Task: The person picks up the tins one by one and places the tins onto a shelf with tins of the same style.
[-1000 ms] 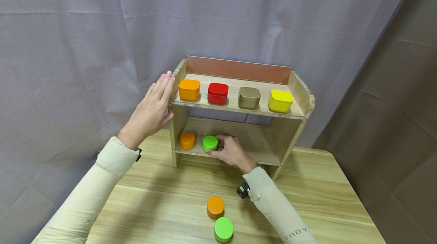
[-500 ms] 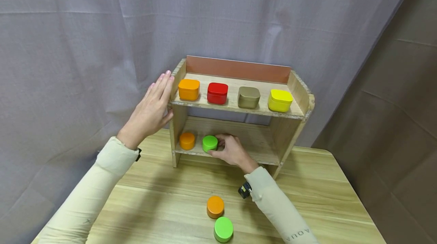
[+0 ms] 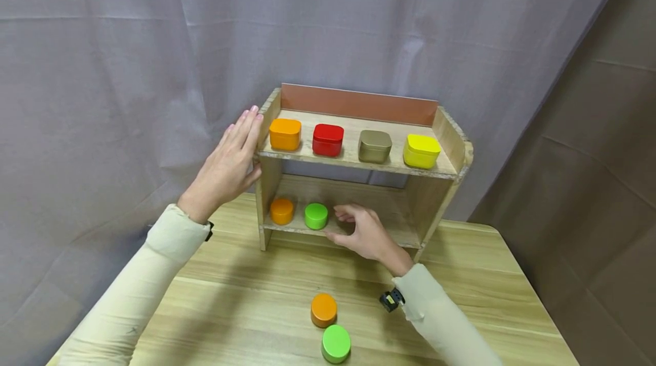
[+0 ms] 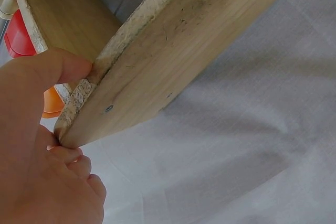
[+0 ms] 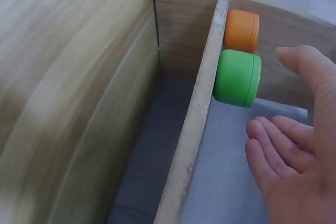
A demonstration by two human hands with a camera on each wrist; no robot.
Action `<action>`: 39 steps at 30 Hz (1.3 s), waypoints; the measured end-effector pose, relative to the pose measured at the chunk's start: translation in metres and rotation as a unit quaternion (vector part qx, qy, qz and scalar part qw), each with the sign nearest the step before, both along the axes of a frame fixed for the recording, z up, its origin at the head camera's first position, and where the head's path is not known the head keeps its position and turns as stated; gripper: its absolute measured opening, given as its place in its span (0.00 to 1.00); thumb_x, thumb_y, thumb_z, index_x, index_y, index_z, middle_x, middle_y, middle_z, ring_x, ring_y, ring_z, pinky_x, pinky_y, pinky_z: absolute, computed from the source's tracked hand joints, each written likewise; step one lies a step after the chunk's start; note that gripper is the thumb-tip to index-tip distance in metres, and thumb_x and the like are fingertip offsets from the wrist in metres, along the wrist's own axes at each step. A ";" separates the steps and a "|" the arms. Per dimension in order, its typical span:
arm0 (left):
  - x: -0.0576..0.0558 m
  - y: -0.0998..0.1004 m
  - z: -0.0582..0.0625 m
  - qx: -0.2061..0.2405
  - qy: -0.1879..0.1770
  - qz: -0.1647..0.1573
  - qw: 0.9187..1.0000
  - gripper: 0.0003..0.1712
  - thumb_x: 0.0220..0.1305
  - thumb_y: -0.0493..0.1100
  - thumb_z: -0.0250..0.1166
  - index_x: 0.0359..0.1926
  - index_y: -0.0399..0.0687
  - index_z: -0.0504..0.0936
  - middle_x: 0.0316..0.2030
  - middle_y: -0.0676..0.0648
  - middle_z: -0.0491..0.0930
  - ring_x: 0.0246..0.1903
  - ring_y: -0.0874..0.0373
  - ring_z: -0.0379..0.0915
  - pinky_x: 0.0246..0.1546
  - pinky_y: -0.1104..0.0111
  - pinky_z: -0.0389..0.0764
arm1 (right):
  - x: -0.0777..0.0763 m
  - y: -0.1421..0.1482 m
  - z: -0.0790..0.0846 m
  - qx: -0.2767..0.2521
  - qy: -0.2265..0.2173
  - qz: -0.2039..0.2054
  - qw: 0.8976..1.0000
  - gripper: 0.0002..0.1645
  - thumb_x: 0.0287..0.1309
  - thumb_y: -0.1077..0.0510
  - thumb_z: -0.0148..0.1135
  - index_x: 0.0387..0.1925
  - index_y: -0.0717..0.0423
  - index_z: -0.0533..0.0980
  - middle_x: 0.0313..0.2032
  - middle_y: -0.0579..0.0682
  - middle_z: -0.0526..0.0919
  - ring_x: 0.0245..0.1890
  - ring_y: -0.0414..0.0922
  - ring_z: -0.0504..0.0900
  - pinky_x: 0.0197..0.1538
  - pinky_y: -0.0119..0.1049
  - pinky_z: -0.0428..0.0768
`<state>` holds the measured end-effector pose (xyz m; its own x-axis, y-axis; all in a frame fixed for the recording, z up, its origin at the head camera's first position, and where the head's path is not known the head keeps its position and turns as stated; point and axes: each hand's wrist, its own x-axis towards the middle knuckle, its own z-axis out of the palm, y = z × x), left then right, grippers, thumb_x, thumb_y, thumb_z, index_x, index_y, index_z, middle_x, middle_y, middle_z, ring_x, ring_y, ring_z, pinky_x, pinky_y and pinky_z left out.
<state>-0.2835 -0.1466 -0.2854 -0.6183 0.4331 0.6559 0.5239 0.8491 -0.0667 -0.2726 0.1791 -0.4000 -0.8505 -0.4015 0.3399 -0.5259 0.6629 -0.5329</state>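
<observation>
My left hand [image 3: 224,164] rests against the left side panel of a small wooden shelf [image 3: 333,168], fingers straight. In the left wrist view its thumb [image 4: 76,66] touches the panel's front edge. On the lower board stand a round orange container [image 3: 282,212] and a round green container [image 3: 316,216]. My right hand [image 3: 366,232] is just right of the green one, apart from it, with nothing between thumb and fingers. The right wrist view shows the gap between that hand [image 5: 294,156] and the green container [image 5: 237,78].
The upper board holds orange [image 3: 285,135], red [image 3: 328,140], olive [image 3: 374,146] and yellow [image 3: 421,151] square-sided containers. Another round orange container [image 3: 324,310] and another round green container [image 3: 336,344] stand on the wooden table [image 3: 246,309] in front. Grey curtain [image 3: 328,19] hangs behind.
My right hand has let go of the green container on the lower board and moved right, away from it. The left hand stays on the shelf's side.
</observation>
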 end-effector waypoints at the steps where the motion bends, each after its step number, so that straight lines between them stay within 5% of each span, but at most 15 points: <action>1: 0.000 0.000 0.000 0.000 -0.001 0.000 1.000 0.57 0.53 0.40 0.66 0.76 0.40 0.41 0.78 0.41 0.38 0.77 0.45 0.40 0.74 0.48 0.54 | 0.004 0.002 0.001 0.001 -0.002 0.004 1.000 0.39 0.45 0.44 0.74 0.57 0.57 0.75 0.51 0.54 0.83 0.48 0.48 0.84 0.54 0.42 0.83; 8: 0.001 -0.001 -0.001 0.003 0.001 0.001 1.000 0.57 0.53 0.40 0.66 0.76 0.40 0.41 0.78 0.41 0.38 0.77 0.45 0.40 0.74 0.47 0.55 | 0.029 0.015 0.004 0.035 -0.004 0.030 0.999 0.38 0.48 0.39 0.71 0.59 0.48 0.74 0.53 0.51 0.81 0.52 0.47 0.82 0.55 0.44 0.82; 20: 0.000 -0.002 -0.001 0.000 0.002 0.003 1.000 0.57 0.53 0.40 0.65 0.76 0.40 0.40 0.78 0.42 0.37 0.77 0.46 0.39 0.74 0.48 0.55 | 0.066 0.037 0.011 0.083 0.011 0.084 0.993 0.39 0.45 0.39 0.72 0.58 0.48 0.74 0.52 0.40 0.82 0.52 0.39 0.81 0.56 0.39 0.81; 39: 0.000 -0.002 0.001 -0.003 -0.002 0.000 1.000 0.57 0.54 0.41 0.65 0.76 0.41 0.39 0.78 0.42 0.36 0.77 0.46 0.39 0.74 0.48 0.54 | 0.111 0.052 -0.053 0.102 -0.062 0.156 0.981 0.36 0.49 0.35 0.68 0.60 0.37 0.71 0.53 0.41 0.81 0.52 0.39 0.80 0.55 0.40 0.82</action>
